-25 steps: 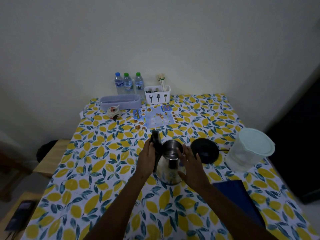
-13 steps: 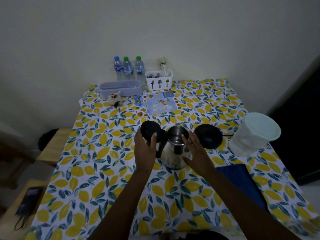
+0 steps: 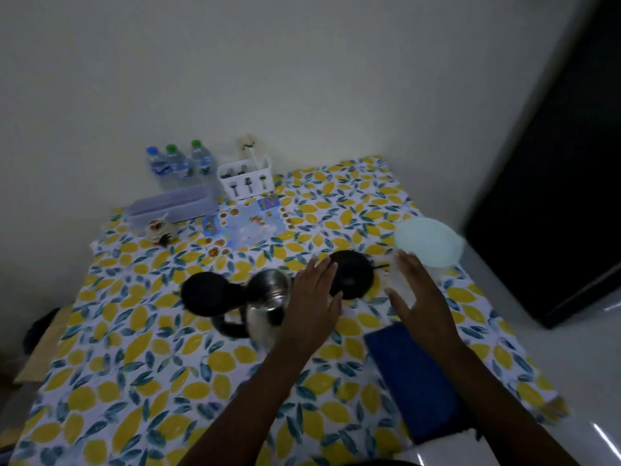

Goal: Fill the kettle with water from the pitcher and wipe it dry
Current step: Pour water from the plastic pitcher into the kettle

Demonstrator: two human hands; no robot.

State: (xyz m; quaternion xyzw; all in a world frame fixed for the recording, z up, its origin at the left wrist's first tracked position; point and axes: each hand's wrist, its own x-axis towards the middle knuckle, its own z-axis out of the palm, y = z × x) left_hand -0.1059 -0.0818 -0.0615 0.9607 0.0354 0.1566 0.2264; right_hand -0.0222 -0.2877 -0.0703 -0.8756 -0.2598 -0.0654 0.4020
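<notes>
A steel kettle (image 3: pixel 267 302) stands mid-table with its black lid (image 3: pixel 208 294) flipped open to the left. My left hand (image 3: pixel 314 302) hovers over the kettle's right side, fingers spread, holding nothing. My right hand (image 3: pixel 420 297) is open, fingers apart, reaching toward the clear pitcher with a pale green lid (image 3: pixel 428 242) at the table's right edge; its fingertips are close to the pitcher body. A folded blue cloth (image 3: pixel 410 378) lies under my right forearm.
The kettle's black base (image 3: pixel 353 275) with its cord sits between kettle and pitcher. At the back are three water bottles (image 3: pixel 178 164), a white cutlery caddy (image 3: pixel 245 179), a lilac box (image 3: pixel 171 206) and a small cup (image 3: pixel 158 227). The lemon-print tablecloth (image 3: pixel 134 364) covers the table.
The kettle lid has swung fully open. Both hands have let go of the kettle and moved right; the right hand now reaches the pitcher. The view has shifted right.
</notes>
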